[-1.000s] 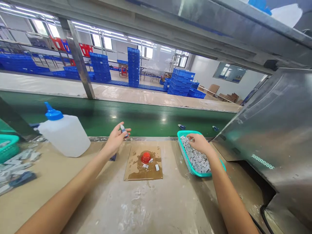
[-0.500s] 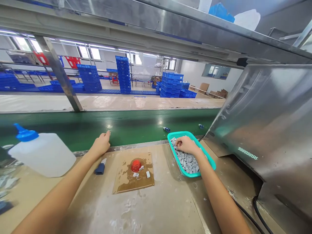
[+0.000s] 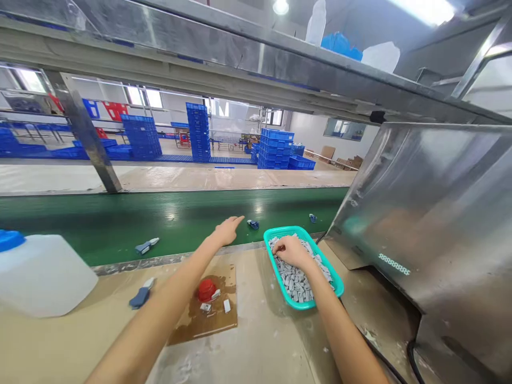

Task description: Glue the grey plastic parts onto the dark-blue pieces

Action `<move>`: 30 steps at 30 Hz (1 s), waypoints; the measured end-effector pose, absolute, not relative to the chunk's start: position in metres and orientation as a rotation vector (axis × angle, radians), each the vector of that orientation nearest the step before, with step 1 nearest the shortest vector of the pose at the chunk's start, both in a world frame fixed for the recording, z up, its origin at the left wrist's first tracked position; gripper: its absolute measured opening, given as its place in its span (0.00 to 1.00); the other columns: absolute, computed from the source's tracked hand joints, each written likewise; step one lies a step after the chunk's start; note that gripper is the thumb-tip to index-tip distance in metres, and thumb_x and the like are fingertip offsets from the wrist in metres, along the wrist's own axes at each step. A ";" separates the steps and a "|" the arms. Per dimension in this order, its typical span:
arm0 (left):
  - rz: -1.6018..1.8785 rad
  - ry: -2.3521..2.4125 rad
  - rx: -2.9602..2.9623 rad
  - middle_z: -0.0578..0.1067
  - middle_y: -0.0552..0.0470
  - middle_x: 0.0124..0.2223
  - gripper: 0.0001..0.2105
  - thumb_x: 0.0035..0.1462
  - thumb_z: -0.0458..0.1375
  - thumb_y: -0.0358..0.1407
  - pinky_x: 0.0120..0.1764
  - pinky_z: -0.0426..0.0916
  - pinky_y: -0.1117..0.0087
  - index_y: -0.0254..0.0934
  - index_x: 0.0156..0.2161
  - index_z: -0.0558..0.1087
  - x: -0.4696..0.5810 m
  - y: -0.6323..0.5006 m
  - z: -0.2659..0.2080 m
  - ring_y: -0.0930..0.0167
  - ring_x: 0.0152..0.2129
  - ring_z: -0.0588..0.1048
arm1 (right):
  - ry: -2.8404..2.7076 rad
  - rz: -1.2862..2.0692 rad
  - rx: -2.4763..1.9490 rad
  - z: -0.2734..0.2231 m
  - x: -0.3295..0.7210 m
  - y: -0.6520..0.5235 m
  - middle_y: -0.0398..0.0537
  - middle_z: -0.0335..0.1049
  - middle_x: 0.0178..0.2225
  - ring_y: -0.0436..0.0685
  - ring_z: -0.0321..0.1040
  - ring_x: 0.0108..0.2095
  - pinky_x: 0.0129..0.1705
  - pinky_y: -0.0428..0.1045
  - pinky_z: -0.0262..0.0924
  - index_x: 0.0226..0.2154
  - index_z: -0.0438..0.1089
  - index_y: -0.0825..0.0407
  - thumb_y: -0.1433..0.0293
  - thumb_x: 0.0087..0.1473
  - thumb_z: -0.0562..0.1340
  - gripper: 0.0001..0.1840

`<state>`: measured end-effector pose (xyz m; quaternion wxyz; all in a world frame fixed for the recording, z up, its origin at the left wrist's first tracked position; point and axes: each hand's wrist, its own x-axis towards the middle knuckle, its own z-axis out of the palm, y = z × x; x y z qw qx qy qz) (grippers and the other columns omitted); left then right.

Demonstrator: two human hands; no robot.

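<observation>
Behind the work table (image 3: 260, 341) a green conveyor belt (image 3: 120, 224) runs from left to right, and far behind it blue crates (image 3: 276, 148) stand in stacks. My left hand (image 3: 227, 230) reaches over the table edge toward the belt; its fingers are stretched out and loosely together, and it holds nothing. A small blue part (image 3: 253, 224) lies on the belt just beside my fingertips, a little to the right, not touching them. My right hand (image 3: 291, 251) rests inside the teal basket (image 3: 336, 282), on top of the small grey parts (image 3: 298, 282); the fingers are curled down into the heap, but I cannot tell if they pinch one. Another blue and white part (image 3: 146, 246) lies on the belt further left, well apart from both hands. Near my left forearm a red cap (image 3: 207, 289) sits on a wet brown board (image 3: 192, 328). At the left edge a white jug (image 3: 42, 274) stands.
</observation>
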<state>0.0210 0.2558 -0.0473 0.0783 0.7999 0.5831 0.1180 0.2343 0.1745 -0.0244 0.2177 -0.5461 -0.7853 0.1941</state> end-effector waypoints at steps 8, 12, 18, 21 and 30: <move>0.412 1.680 2.208 0.66 0.46 0.48 0.15 0.54 0.51 0.37 0.42 0.65 0.59 0.36 0.47 0.64 0.072 0.270 -0.042 0.67 0.42 0.68 | -2.324 0.349 -1.426 -0.026 0.233 0.172 0.47 0.74 0.24 0.55 0.69 0.28 0.29 0.44 0.59 0.18 0.72 0.56 0.86 0.34 0.52 0.16; 0.531 1.668 1.999 0.69 0.45 0.43 0.11 0.55 0.50 0.33 0.39 0.66 0.64 0.34 0.44 0.66 0.051 0.262 -0.032 0.69 0.37 0.70 | -2.327 0.350 -1.422 -0.028 0.236 0.174 0.47 0.73 0.21 0.55 0.68 0.26 0.27 0.44 0.58 0.14 0.70 0.56 0.86 0.34 0.54 0.14; 0.792 1.493 1.637 0.67 0.51 0.33 0.15 0.54 0.41 0.28 0.29 0.66 0.72 0.36 0.46 0.61 0.002 0.186 -0.007 0.78 0.21 0.68 | -2.326 0.390 -1.459 -0.033 0.240 0.181 0.44 0.72 0.20 0.52 0.67 0.25 0.26 0.43 0.57 0.13 0.69 0.54 0.84 0.33 0.56 0.12; 1.040 1.120 1.138 0.64 0.54 0.30 0.10 0.49 0.50 0.30 0.25 0.63 0.74 0.36 0.39 0.66 -0.028 0.134 0.004 0.80 0.18 0.63 | -2.340 0.350 -1.481 -0.032 0.238 0.179 0.44 0.71 0.19 0.51 0.66 0.23 0.25 0.42 0.55 0.11 0.66 0.54 0.85 0.31 0.55 0.13; 1.248 1.042 0.828 0.63 0.56 0.24 0.13 0.42 0.56 0.27 0.18 0.53 0.79 0.38 0.36 0.66 -0.065 0.101 0.018 0.79 0.19 0.61 | -2.191 0.273 -1.447 -0.004 0.228 0.158 0.48 0.72 0.24 0.54 0.67 0.26 0.28 0.46 0.60 0.20 0.70 0.53 0.77 0.40 0.57 0.07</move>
